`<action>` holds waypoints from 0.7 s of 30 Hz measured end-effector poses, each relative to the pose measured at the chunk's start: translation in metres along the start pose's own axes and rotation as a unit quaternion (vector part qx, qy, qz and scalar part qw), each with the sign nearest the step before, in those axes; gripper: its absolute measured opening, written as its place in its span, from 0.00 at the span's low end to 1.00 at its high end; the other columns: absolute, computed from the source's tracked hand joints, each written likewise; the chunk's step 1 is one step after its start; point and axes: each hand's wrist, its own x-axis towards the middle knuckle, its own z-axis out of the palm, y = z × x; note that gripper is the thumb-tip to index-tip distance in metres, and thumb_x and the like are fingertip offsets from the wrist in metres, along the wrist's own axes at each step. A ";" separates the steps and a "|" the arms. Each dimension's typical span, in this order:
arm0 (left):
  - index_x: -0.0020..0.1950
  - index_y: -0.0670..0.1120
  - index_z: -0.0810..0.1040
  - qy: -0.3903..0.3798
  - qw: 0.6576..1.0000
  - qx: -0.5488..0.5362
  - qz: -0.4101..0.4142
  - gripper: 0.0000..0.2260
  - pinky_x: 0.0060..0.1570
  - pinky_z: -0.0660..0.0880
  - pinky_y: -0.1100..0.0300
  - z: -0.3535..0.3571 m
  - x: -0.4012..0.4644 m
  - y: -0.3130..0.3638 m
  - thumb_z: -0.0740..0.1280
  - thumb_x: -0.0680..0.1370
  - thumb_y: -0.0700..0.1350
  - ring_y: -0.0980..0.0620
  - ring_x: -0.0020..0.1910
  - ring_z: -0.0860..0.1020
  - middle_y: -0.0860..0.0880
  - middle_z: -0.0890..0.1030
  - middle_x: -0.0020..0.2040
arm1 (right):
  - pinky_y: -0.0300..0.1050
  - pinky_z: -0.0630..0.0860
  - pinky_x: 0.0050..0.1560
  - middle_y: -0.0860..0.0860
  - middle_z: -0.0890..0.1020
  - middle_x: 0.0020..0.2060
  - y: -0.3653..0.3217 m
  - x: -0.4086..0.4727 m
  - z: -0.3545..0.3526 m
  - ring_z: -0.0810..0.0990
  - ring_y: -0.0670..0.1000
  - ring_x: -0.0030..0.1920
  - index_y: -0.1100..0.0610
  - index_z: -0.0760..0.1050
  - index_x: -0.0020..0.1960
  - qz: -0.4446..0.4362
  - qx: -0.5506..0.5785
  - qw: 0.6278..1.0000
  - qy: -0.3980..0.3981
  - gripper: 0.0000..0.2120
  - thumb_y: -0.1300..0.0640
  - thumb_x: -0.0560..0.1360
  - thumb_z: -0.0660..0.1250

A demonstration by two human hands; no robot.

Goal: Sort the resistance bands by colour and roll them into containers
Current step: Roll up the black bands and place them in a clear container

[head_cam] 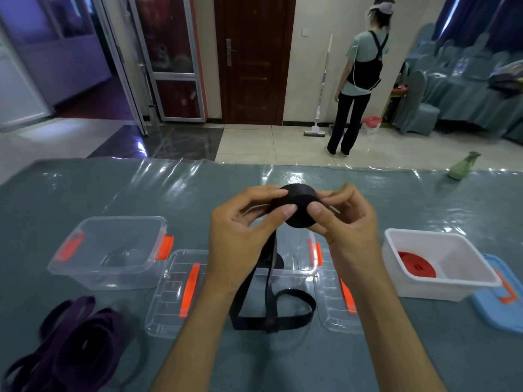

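i'm looking down at both hands raised over the tabletop (396, 193), working the black resistance band (294, 206). my left hand (240, 230) pinches the rolled part with thumb and fingers curled round its near side, and my right hand (348, 219) pinches the opposite side, thumb pressed on the coil's face. neither hand is released; both are grasping the black roll.

progress, as i judge it: one colour is finished. a red band (416, 264) sits coiled inside the white container (441, 290) at 3 o'clock. the black band is well under way, with a thick, tight coil already wound, but a tail hangs down from it and lies in loose loops on the tabletop at 6 o'clock, in front of the middle clear container (294, 271). something dark shows inside that container, though i cannot tell what. the purple bands (70, 343) lie in an unrolled heap at 8 o'clock, untouched, and the clear container (110, 250) at 9 o'clock holds nothing that i can see. so roughly a third is done.

the black band looks flat, matte and woven, like webbing; the coil holds a neat round puck shape, its edges even.
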 end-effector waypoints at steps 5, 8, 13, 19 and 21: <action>0.63 0.48 0.84 -0.056 0.997 -0.035 -0.050 0.17 0.64 0.80 0.54 -0.001 -0.001 -0.001 0.76 0.75 0.40 0.47 0.64 0.83 0.46 0.84 0.61 | 0.53 0.84 0.52 0.59 0.86 0.52 0.000 0.003 0.000 0.86 0.61 0.57 0.59 0.79 0.51 -0.026 0.045 0.998 0.037 0.14 0.56 0.69 0.78; 0.62 0.46 0.85 -0.028 0.999 -0.030 -0.021 0.15 0.62 0.81 0.53 -0.002 0.003 0.004 0.75 0.76 0.37 0.46 0.60 0.84 0.45 0.86 0.57 | 0.54 0.83 0.54 0.57 0.86 0.53 0.004 0.006 0.000 0.86 0.60 0.57 0.58 0.76 0.43 0.001 0.054 0.998 -0.011 0.13 0.56 0.68 0.79; 0.55 0.45 0.85 0.007 1.000 -0.028 -0.008 0.10 0.57 0.81 0.59 -0.001 0.004 0.008 0.76 0.75 0.37 0.48 0.56 0.86 0.47 0.87 0.52 | 0.54 0.85 0.49 0.52 0.87 0.44 0.006 0.000 0.001 0.87 0.56 0.49 0.51 0.80 0.45 -0.013 -0.010 1.000 -0.022 0.10 0.54 0.69 0.80; 0.61 0.45 0.84 -0.058 0.998 -0.010 -0.004 0.14 0.61 0.81 0.55 -0.009 0.005 0.013 0.75 0.77 0.35 0.47 0.59 0.85 0.46 0.85 0.57 | 0.64 0.82 0.58 0.56 0.87 0.53 -0.003 -0.003 0.002 0.86 0.59 0.56 0.51 0.79 0.44 -0.005 0.011 1.000 -0.011 0.15 0.48 0.66 0.82; 0.59 0.46 0.84 -0.048 0.999 -0.003 0.008 0.12 0.61 0.81 0.52 -0.009 0.006 0.017 0.76 0.76 0.36 0.46 0.58 0.85 0.48 0.87 0.55 | 0.64 0.83 0.55 0.56 0.87 0.49 -0.005 -0.004 0.001 0.86 0.60 0.53 0.51 0.77 0.40 -0.002 -0.005 1.000 -0.016 0.18 0.44 0.64 0.84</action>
